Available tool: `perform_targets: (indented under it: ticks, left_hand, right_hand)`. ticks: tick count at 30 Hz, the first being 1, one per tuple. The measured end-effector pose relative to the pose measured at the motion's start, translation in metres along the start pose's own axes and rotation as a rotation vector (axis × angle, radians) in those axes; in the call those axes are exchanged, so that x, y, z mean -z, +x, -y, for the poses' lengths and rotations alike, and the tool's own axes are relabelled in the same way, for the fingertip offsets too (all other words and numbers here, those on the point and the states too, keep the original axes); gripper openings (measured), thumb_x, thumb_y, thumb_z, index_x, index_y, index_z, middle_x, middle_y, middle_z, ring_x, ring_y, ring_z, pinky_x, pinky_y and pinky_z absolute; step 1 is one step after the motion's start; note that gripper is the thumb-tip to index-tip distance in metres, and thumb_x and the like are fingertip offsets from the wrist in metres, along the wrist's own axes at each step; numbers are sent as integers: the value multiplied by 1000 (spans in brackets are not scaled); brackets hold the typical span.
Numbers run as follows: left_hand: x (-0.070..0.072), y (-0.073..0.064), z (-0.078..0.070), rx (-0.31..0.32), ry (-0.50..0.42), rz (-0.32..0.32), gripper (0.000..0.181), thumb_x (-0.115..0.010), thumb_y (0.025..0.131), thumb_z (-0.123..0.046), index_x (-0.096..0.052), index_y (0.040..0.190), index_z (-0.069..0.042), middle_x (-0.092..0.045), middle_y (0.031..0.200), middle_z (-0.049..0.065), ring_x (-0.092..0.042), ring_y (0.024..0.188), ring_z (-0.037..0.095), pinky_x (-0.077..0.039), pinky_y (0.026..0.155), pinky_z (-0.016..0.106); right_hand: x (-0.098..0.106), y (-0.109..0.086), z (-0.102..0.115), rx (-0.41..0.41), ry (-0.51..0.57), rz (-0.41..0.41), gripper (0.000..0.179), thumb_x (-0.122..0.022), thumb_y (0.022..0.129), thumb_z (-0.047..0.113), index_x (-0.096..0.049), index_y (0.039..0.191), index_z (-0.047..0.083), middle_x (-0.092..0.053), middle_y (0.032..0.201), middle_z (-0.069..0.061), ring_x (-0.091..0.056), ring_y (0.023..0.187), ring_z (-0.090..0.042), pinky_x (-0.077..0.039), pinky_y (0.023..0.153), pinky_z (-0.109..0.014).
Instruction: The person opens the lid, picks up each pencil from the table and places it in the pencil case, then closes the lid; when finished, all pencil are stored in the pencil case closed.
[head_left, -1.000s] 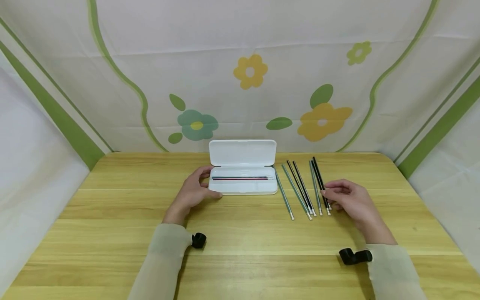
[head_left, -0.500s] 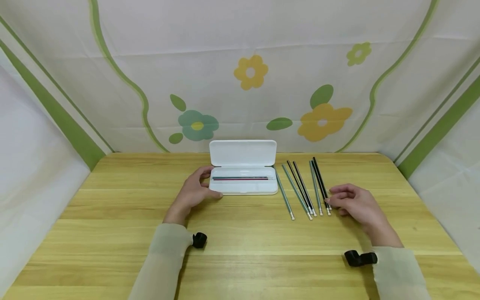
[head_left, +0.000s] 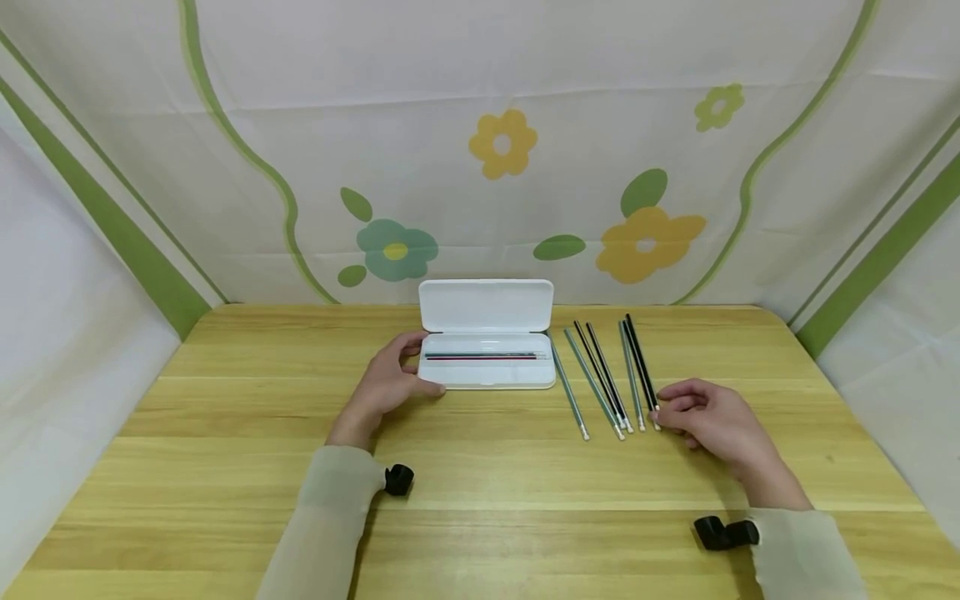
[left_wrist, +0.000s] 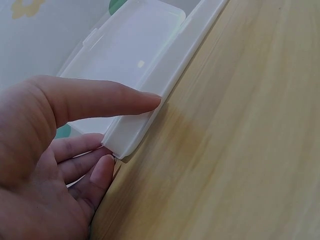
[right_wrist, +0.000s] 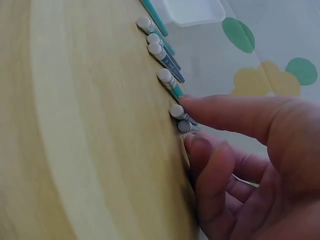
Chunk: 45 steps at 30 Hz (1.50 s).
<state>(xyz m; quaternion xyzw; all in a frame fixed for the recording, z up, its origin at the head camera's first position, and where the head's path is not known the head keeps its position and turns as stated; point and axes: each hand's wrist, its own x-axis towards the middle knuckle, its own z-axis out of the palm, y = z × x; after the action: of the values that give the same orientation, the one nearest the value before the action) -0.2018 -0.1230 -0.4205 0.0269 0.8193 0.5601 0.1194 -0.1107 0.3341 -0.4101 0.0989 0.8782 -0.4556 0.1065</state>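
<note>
A white pencil case lies with its lid up, holding a few dark and teal pencils. My left hand grips its left end, thumb along the front wall and the other fingers behind the corner. Right of the case several teal and black pencils lie fanned out, white eraser ends toward me. At the rightmost black pencils, my right hand has thumb and fingertips around the eraser ends. Whether it pinches one, I cannot tell.
A lone teal pencil lies beside the case's right end. Between it and the right hand lie more black pencils and a teal pencil. Behind the wooden table hangs a white flowered cloth.
My right hand has slid toward me along the rightmost black pencils, from partway up to their eraser ends. The pencils stay in place. The left hand and case have not moved.
</note>
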Motion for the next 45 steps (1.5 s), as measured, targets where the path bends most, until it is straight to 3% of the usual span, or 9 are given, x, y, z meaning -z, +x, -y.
perform_targets:
  ticks: [20,35,45]
  left_hand:
    - [-1,-2,-1,-12,-40,6,93,-90,79,0,-47,160,-12,-52,158,18,-65,130,41,-53,111,48]
    - [-2,0,-1,-6,-37,2,94,-90,77,2,-48,159,-13,-52,158,17,-65,131,41,-52,112,50]
    - [0,0,-1,-13,-27,-2,94,-91,78,0,-48,159,-14,-53,158,16,-65,130,41,-53,111,50]
  right_hand:
    - [0,-1,6,-24,-105,-25,53,-81,97,34,-64,132,-2,-74,100,-1,-64,76,-12,-56,63,-30]
    - [4,-1,4,-47,17,-2,50,-78,99,32,-65,133,-2,-73,90,6,-65,80,-10,-57,66,-30]
    - [9,3,-4,-61,198,-28,49,-66,107,25,-57,142,-9,-75,91,12,-70,80,-6,-61,69,-26]
